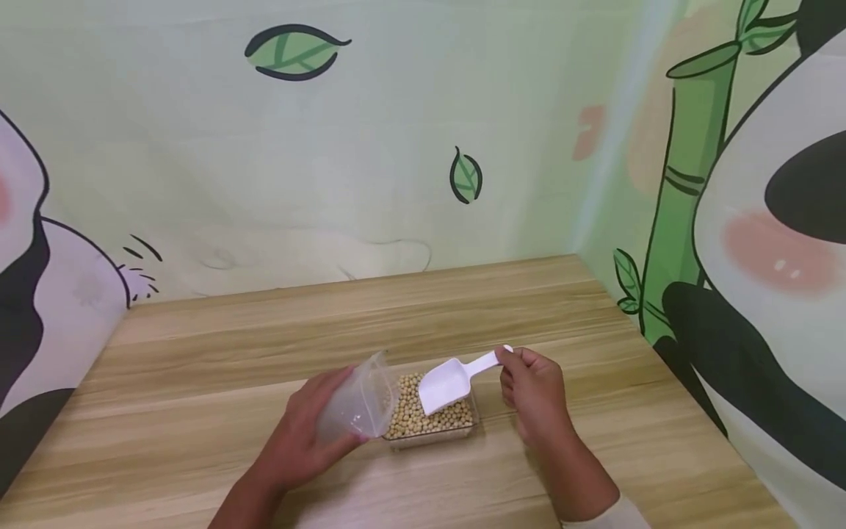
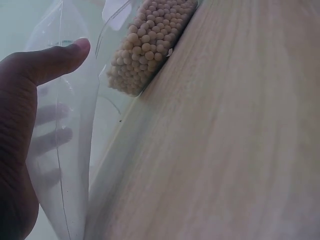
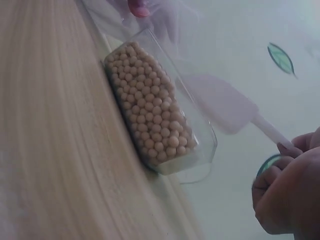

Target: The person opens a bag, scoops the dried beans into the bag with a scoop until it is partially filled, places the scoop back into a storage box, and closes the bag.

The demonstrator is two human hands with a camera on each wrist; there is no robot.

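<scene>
A clear rectangular container [image 1: 432, 438] full of round, pale soybeans [image 1: 406, 413] stands on the table. My right hand [image 1: 537, 389] pinches the handle end of a white scoop [image 1: 444, 386], whose bowl hangs over the beans, tilted toward the left. In the right wrist view the scoop [image 3: 225, 102] shows above the container rim. My left hand [image 1: 307, 426] grips a clear plastic bag [image 1: 357, 400], its mouth facing the container's left end. The left wrist view has the thumb on the near side of the bag [image 2: 75, 130] and the other fingers showing through it.
The wood-grain table [image 1: 218, 353] reaches back to a pale green wall [image 1: 370, 147] printed with leaves. A printed side wall with bamboo [image 1: 694, 169] borders the table on the right.
</scene>
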